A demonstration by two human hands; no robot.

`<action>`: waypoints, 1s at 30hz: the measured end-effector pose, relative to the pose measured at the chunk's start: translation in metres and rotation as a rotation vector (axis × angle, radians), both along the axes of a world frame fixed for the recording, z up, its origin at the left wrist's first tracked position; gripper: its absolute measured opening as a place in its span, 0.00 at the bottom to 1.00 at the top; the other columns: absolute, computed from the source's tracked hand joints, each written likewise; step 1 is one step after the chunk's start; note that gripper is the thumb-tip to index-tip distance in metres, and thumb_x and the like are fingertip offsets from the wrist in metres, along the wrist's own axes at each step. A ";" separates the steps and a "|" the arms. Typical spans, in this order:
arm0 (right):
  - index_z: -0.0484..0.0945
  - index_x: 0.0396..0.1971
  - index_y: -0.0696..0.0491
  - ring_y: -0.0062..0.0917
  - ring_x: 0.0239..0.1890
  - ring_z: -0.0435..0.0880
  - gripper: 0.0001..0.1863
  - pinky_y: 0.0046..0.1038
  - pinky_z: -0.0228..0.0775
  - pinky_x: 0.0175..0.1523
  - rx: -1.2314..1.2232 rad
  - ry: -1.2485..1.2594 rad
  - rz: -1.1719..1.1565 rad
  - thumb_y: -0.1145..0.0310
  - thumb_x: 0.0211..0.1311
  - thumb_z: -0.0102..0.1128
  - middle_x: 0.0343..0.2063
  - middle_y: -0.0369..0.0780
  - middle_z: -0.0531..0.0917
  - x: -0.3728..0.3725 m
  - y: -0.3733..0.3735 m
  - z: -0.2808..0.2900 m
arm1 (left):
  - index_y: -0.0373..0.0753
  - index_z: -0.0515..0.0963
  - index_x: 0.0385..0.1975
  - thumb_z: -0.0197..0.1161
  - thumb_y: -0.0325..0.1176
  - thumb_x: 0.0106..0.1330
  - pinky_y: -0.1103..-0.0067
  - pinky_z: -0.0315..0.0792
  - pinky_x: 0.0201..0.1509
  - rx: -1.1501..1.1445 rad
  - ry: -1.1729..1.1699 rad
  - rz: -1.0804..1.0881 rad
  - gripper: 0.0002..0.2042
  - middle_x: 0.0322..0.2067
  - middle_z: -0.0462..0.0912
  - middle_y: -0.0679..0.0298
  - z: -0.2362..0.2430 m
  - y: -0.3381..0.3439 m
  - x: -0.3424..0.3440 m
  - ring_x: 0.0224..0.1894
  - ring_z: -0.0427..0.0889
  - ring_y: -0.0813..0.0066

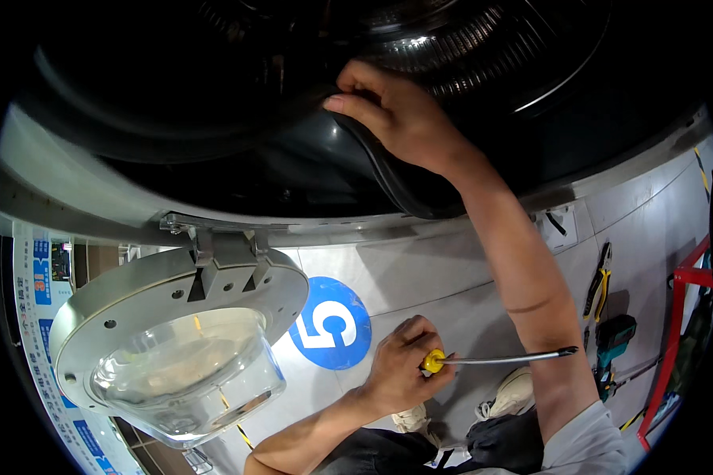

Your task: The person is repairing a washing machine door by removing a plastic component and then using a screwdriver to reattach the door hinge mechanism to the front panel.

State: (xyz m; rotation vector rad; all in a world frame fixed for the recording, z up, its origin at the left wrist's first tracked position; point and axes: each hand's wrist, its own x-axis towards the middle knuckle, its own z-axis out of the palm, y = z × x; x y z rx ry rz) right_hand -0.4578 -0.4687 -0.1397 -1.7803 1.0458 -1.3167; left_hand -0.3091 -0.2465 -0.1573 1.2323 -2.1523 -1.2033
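Observation:
A black rubber door gasket [384,176] sags out of the round opening of a front-loading washing machine. My right hand [404,119], reaching up and forward, pinches the gasket's edge between thumb and fingers. Behind it shows the ribbed metal drum [444,51]; the rest of the opening is very dark. Lower down, my left hand [400,368] is closed round the yellow handle of a screwdriver [507,359]. The screwdriver's shaft points right, its dark tip passing in front of my right forearm. The left hand is apart from the machine.
The machine's round glass door [178,336] hangs open on its hinge at the left. On the tiled floor at the right lie yellow-and-black pliers [600,285] and a teal power tool [615,339] beside a red metal frame [673,340]. A blue round marker [330,348] is on the floor.

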 end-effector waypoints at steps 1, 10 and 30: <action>0.72 0.36 0.55 0.30 0.26 0.75 0.24 0.31 0.65 0.35 -0.005 0.012 0.016 0.46 0.65 0.50 0.23 0.42 0.76 -0.002 -0.003 0.000 | 0.35 0.70 0.21 0.70 0.25 0.48 0.76 0.66 0.27 -0.078 -0.007 -0.019 0.11 0.28 0.68 0.59 0.002 -0.004 -0.004 0.27 0.70 0.70; 0.74 0.33 0.58 0.25 0.25 0.73 0.21 0.27 0.65 0.34 -0.060 -0.015 0.149 0.50 0.63 0.56 0.23 0.41 0.76 -0.010 -0.023 0.002 | 0.34 0.73 0.21 0.67 0.23 0.52 0.67 0.70 0.52 -0.455 -0.037 0.257 0.07 0.64 0.58 0.40 0.008 -0.040 -0.038 0.54 0.73 0.52; 0.76 0.32 0.58 0.32 0.26 0.81 0.20 0.29 0.71 0.33 -0.156 -0.075 0.026 0.53 0.60 0.61 0.25 0.43 0.81 -0.007 -0.014 -0.008 | 0.34 0.75 0.25 0.66 0.30 0.58 0.74 0.75 0.28 -0.277 -0.310 0.150 0.07 0.65 0.43 0.32 -0.013 -0.068 -0.044 0.22 0.80 0.59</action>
